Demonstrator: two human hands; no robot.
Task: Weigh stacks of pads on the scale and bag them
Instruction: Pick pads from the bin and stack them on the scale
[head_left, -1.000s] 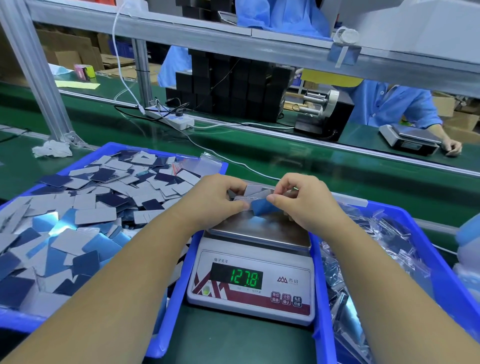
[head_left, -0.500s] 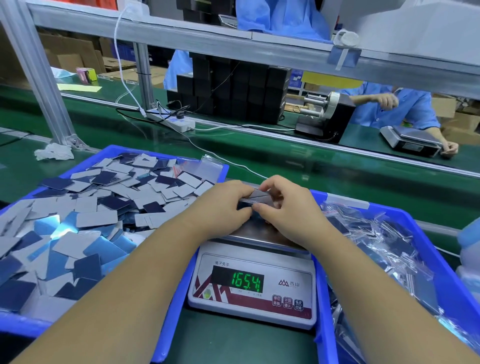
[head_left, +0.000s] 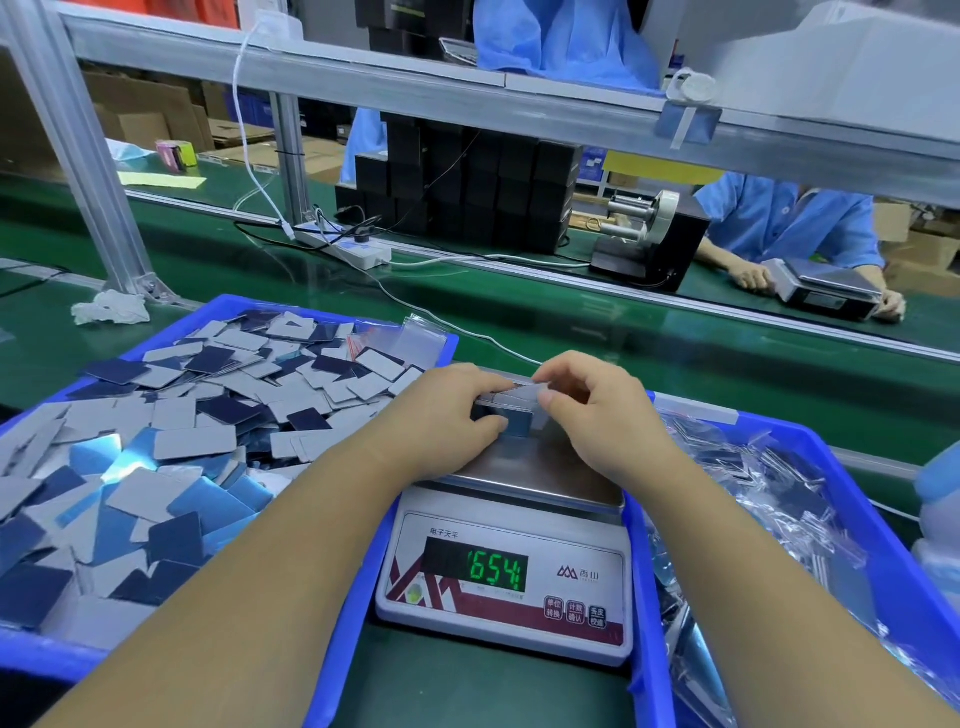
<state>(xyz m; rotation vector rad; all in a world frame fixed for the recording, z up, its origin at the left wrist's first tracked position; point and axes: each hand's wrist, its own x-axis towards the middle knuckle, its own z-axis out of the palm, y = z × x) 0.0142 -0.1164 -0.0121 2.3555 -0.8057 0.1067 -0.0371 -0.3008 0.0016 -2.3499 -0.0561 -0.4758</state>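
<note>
both hands meet over the far end of the scale's steel pan: the left hand (head_left: 447, 415) curls round one stack of pads (head_left: 511, 413), thumb under and fingers over its top, while the right hand (head_left: 597, 410) pinches the same stack from the other side, thumb against its near edge, fingers arched above. the stack is just above the pan or resting on it, i cannot tell which; how many pads are in it is hidden by the fingers

one scale (head_left: 506, 577) stands between two blue bins, its green digits showing 654 with a blurred mark before them

the left bin (head_left: 332, 618) holds a loose heap of pads (head_left: 171, 441), far too many to count, some grey side up, some dark or shiny blue, with a clear bag (head_left: 415, 338) lying on its far corner. the right bin (head_left: 878, 525) holds filled clear bags (head_left: 753, 499) piled on one another

beyond the bins runs a green belt (head_left: 675, 358), with one white power strip (head_left: 345, 247), a block of black boxes (head_left: 467, 192) and a tape dispenser (head_left: 644, 239). across it one person in a blue sleeve (head_left: 779, 223) has both hands on a second scale (head_left: 826, 286)
</note>
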